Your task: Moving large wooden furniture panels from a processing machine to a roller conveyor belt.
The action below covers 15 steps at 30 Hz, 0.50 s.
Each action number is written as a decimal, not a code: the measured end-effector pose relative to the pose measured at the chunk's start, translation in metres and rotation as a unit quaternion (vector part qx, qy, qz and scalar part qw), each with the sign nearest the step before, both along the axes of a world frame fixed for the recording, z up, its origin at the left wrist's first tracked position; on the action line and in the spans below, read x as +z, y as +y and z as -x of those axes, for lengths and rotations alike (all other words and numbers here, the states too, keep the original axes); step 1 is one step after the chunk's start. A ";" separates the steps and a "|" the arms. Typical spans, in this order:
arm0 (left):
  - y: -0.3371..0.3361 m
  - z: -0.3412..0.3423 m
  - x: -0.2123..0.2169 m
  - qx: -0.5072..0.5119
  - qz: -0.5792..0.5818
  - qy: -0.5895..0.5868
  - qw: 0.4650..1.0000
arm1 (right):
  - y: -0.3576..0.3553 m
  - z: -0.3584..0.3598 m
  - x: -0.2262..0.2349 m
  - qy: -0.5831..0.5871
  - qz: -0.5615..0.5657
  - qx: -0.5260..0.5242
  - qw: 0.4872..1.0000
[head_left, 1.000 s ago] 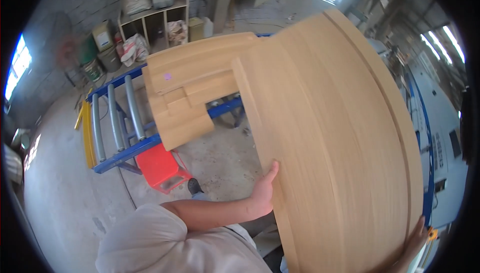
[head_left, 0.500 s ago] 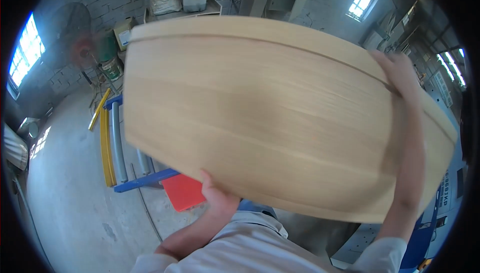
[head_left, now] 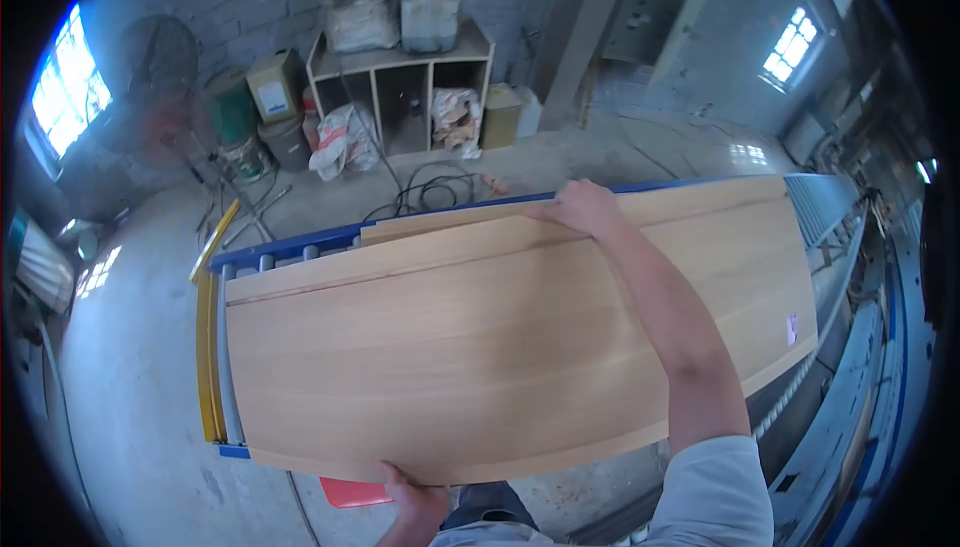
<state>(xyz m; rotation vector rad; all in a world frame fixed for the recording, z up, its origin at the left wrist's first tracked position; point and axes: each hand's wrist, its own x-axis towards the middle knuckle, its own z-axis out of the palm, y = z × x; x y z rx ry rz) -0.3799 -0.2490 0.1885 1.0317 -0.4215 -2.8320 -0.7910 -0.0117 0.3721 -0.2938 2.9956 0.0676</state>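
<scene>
A large light-wood panel point(head_left: 450, 367) with a groove along its far side spans the view over a blue-framed roller conveyor point(head_left: 262, 255). At its near edge, my left hand point(head_left: 418, 499) is closed on it, thumb on top and the other fingers hidden underneath. My right hand point(head_left: 585, 209) reaches across the panel and grips its far edge, fingertips partly out of sight. Beyond that edge a strip of another wooden panel point(head_left: 400, 232) shows, lying lower. A small purple-white label point(head_left: 792, 330) is near the right end of the upper panel.
A yellow rail point(head_left: 207, 377) stands at the conveyor's left end. A red flat-topped object point(head_left: 352, 492) peeks out below the panel. Against the wall are a fan point(head_left: 165, 87), a shelf point(head_left: 400, 65) with bags and jugs, and coiled cable point(head_left: 440, 190). Long machinery point(head_left: 860, 417) runs along the right.
The panel has come down from a raised, tilted position to lie nearly level over the conveyor. My right hand has moved left along its far edge. The view has shifted, showing more of the wall shelf.
</scene>
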 end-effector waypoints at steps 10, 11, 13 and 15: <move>0.060 0.075 -0.050 0.028 -0.007 -0.118 0.993 | 0.068 0.100 -0.149 -0.171 0.022 -0.036 0.984; 0.062 0.080 -0.057 0.031 0.009 -0.121 0.992 | 0.073 0.110 -0.161 -0.176 0.032 -0.029 0.983; 0.070 0.098 -0.066 0.023 0.038 -0.078 0.996 | 0.082 0.124 -0.183 -0.143 0.053 -0.024 0.988; 0.077 0.117 -0.068 0.021 0.028 -0.093 0.995 | 0.092 0.144 -0.193 -0.161 0.058 -0.031 0.985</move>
